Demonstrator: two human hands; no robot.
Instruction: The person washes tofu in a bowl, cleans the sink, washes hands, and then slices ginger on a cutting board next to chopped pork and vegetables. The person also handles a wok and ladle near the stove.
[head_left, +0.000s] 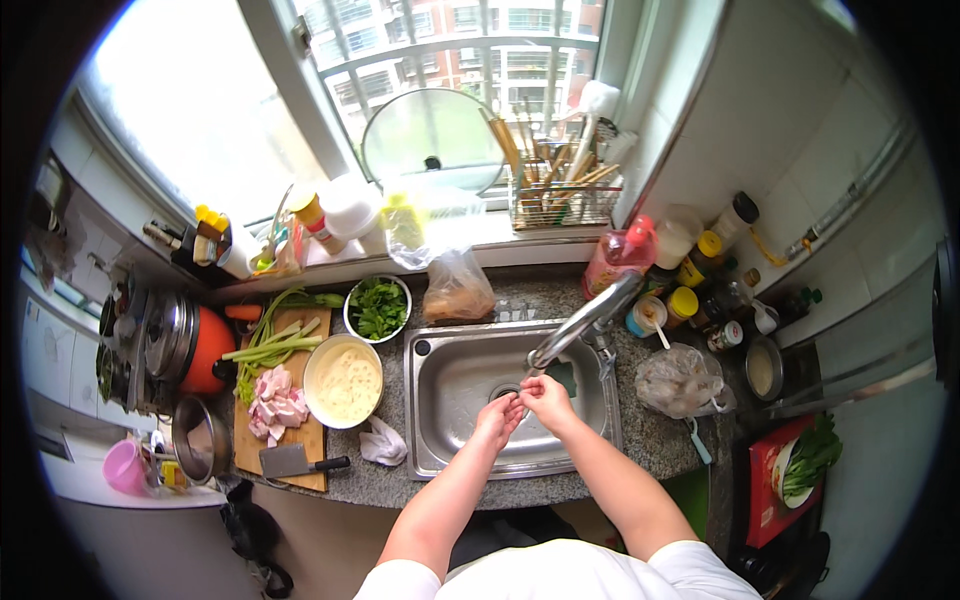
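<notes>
Both of my hands are over the stainless steel sink (450, 448), below the mouth of the curved metal faucet (577, 322). My left hand (500, 418) is turned palm up with its fingers slightly bent, and I see nothing in it. Close against its fingertips is my right hand (547, 403), its fingers curled inward. Whether the right fingers pinch anything small is hidden. The drain (504, 391) lies just behind the hands, partly covered by them. A dark green cloth or pad (562, 377) rests in the sink to the right.
Left of the sink, a wooden cutting board (247, 439) carries cut meat (277, 405), celery stalks (277, 345) and a cleaver (285, 460). Beside it are a bowl of sliced lotus root (345, 381), a bowl of greens (377, 307) and a white cloth (383, 442). Bottles and jars (682, 302) crowd the right.
</notes>
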